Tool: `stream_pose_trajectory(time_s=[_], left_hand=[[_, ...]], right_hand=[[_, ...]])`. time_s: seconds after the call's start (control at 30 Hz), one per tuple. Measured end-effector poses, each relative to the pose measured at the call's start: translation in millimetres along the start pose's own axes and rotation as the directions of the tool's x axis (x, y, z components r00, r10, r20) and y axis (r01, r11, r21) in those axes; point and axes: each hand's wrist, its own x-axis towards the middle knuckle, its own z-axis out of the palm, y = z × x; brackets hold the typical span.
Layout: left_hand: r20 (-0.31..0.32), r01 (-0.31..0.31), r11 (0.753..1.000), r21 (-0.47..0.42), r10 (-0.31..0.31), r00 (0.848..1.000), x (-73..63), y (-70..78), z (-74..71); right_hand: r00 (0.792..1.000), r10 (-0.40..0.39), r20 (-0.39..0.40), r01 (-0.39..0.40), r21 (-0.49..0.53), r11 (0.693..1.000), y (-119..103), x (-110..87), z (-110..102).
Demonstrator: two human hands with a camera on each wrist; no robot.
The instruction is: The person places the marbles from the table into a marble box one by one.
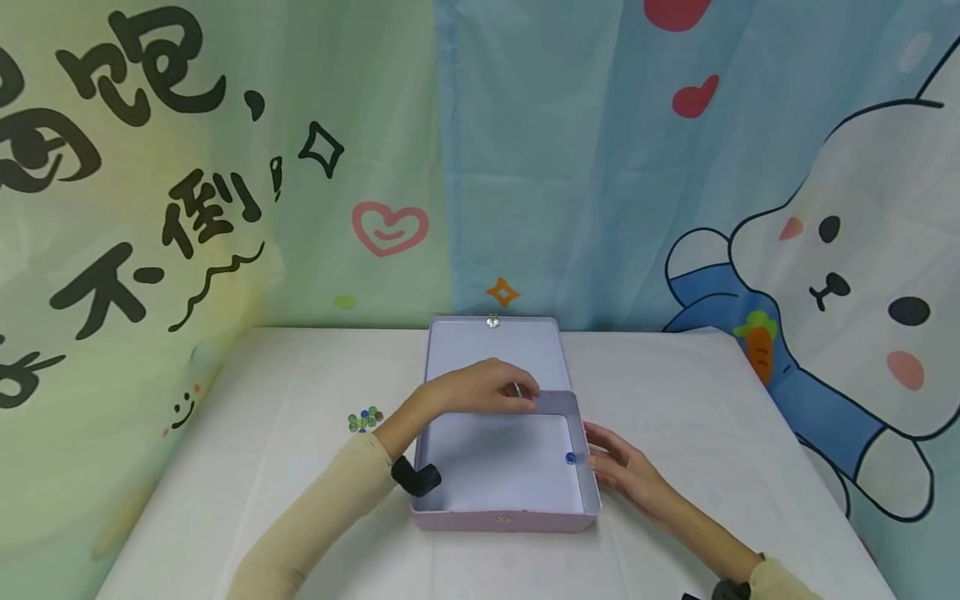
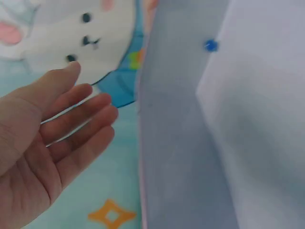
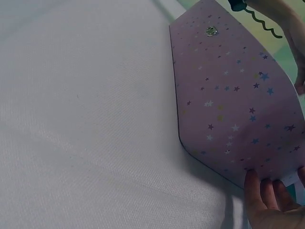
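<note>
A pink tin box [image 1: 504, 522] with a star print [image 3: 224, 100] stands on the table, its pale lilac lid [image 1: 491, 346] tipped back. Inside it, by the right wall, is one blue marble [image 1: 571, 458], which also shows as a blue ball [image 2: 210, 46] in the left wrist view. My left hand [image 1: 487, 387] hovers over the back part of the box, fingers loosely bent and the palm [image 2: 62, 133] bare. At the box's right side, my right hand [image 1: 626, 471] rests relaxed fingers [image 3: 267, 193] against the outer wall.
Several green, blue and brown marbles [image 1: 365, 419] lie clustered on the white tablecloth [image 1: 300, 375], left of the box beside my left forearm. A printed curtain [image 1: 525, 167] with a cartoon rabbit hangs behind the table.
</note>
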Motion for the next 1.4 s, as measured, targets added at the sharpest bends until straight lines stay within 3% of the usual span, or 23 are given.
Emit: stream_pose_trajectory(time_s=[0.1,0.2,0.37,0.43,0.57,0.63,0.7,0.8,0.97,1.17,1.4], left_hand=[[-0.104,0.013,0.998,-0.063,-0.02,0.994,-27.4,-7.4,-11.0],[-0.191,0.052,0.993,-0.103,-0.072,0.979,-59.0,-21.8,-17.2],[-0.26,0.159,0.976,-0.146,-0.193,0.946,-110.5,-52.7,-18.6],[-0.282,0.209,0.965,-0.159,-0.247,0.927,-130.8,-63.0,-16.2],[-0.355,0.283,0.943,-0.174,-0.328,0.875,-168.7,-80.7,-9.7],[-0.395,0.309,0.936,-0.17,-0.352,0.848,-184.3,-88.6,-6.0],[-0.424,0.325,0.935,-0.142,-0.354,0.833,-196.4,-95.8,-2.6],[-0.455,0.343,0.935,-0.09,-0.345,0.821,-209.1,-105.7,2.1],[-0.478,0.375,0.927,-0.012,-0.335,0.812,-219.0,-121.5,9.8],[-0.474,0.392,0.92,0.003,-0.343,0.811,-221.4,-137.5,18.8],[-0.476,0.426,0.904,0.013,-0.369,0.798,-218.5,-138.4,20.2]], right_hand=[[1.0,-0.006,0.003,0.006,-0.003,1.0,1.3,0.9,0.0],[1.0,-0.014,0.014,0.014,0.007,1.0,2.8,2.0,0.7],[1.0,-0.024,0.017,0.024,0.003,1.0,3.1,1.6,0.1],[1.0,-0.024,0.011,0.024,0.0,1.0,2.8,1.5,-0.6],[1.0,-0.026,0.005,0.026,0.005,1.0,3.1,2.6,-1.1],[1.0,-0.029,0.005,0.029,0.003,1.0,3.6,2.9,-1.2],[1.0,-0.03,0.004,0.03,-0.001,1.0,3.7,2.5,-1.1],[1.0,-0.028,0.003,0.028,-0.002,1.0,3.4,1.3,-0.4],[1.0,-0.017,-0.011,0.017,-0.009,1.0,1.7,0.3,1.5],[1.0,0.001,-0.022,-0.001,-0.006,1.0,2.0,1.2,2.6],[1.0,-0.012,-0.018,0.012,0.002,1.0,1.7,1.2,1.0]])
